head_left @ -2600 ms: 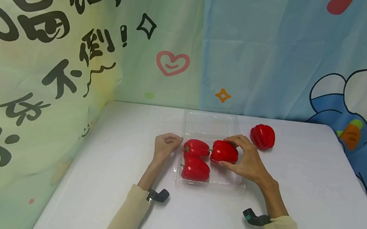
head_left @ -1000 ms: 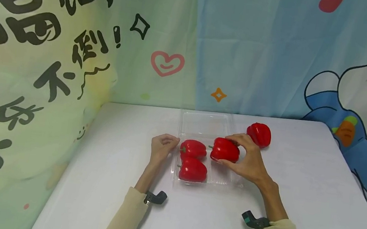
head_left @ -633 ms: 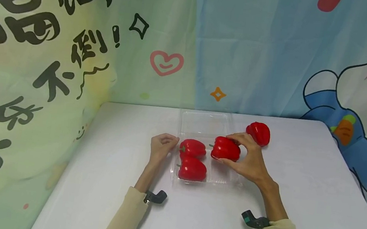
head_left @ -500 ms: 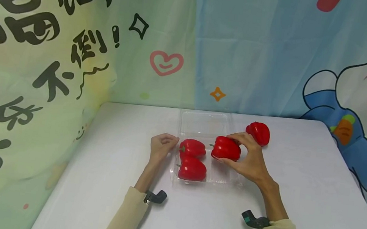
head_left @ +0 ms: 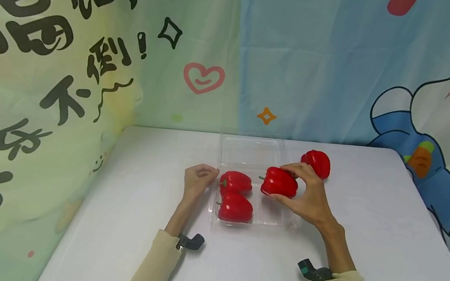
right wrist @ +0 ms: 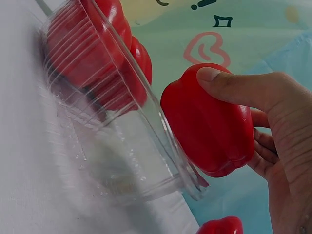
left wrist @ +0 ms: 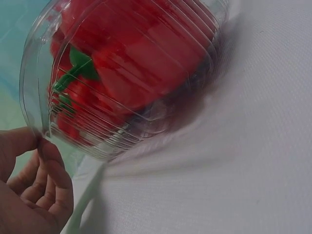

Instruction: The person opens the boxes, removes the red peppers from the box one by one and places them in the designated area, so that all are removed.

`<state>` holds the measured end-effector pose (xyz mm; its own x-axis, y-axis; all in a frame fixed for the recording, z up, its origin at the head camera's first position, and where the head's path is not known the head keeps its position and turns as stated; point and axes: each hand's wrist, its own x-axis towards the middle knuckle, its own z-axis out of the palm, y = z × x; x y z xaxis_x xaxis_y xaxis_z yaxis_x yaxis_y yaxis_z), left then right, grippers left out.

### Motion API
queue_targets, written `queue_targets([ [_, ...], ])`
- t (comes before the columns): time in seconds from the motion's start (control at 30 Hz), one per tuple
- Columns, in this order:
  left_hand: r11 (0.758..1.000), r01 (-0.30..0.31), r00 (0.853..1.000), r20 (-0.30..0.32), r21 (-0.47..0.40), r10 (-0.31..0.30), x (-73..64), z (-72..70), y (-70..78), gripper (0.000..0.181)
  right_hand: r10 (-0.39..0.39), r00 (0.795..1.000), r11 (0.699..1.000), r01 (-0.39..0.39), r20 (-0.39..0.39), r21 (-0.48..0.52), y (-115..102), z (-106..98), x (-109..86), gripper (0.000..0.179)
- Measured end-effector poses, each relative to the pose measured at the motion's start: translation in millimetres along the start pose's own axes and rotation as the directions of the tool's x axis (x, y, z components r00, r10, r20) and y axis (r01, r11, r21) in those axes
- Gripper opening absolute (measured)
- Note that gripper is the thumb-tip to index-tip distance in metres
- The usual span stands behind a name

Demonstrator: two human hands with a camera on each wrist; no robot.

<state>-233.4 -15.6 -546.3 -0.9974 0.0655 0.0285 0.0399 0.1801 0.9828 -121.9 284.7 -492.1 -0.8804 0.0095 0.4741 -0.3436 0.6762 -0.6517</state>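
My right hand (head_left: pixel 307 193) grips a red bell pepper (head_left: pixel 280 182) between thumb and fingers. In the head view the pepper overlaps the right part of a clear plastic clamshell box (head_left: pixel 268 214); the right wrist view has it at the rim. My left hand (head_left: pixel 198 181) pinches the box's left rim between thumb and forefinger, as the left wrist view (left wrist: pixel 36 175) shows. Inside, on the left, lie two more red bell peppers, a rear one (head_left: pixel 236 182) and a front one (head_left: pixel 236 208), with green stems pointing left.
Another red bell pepper (head_left: pixel 316 163) lies on the white table (head_left: pixel 367 214) behind my right hand. The box's clear lid (head_left: pixel 250 152) is folded back toward the rear. A printed curtain (head_left: pixel 314 67) hangs along the table's far edge.
The right hand has lifted its pepper away from the rear left one, slightly up and to the right. The left hand keeps its pinch on the rim. The head view has shifted a little.
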Motion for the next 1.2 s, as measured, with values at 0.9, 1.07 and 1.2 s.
queue_targets([
  [0.9, 1.000, 0.023, 1.000, 0.006, 0.005, -0.023, -0.3, -0.3, -0.4, 0.020, 0.079, 0.982, 0.996, -0.084, -0.173, -0.021, 10.1, -23.1, -13.3, 0.078],
  [1.07, 0.999, 0.033, 0.999, 0.004, 0.015, -0.033, -0.4, -0.5, -1.8, 0.019, 0.121, 0.967, 0.992, -0.124, -0.225, 0.001, 13.5, -29.3, -17.8, 0.076],
  [1.2, 0.999, 0.030, 1.000, 0.002, 0.019, -0.030, 0.0, -0.5, -0.8, 0.019, 0.136, 0.956, 0.990, -0.137, -0.261, 0.012, 17.5, -34.9, -20.0, 0.075],
])
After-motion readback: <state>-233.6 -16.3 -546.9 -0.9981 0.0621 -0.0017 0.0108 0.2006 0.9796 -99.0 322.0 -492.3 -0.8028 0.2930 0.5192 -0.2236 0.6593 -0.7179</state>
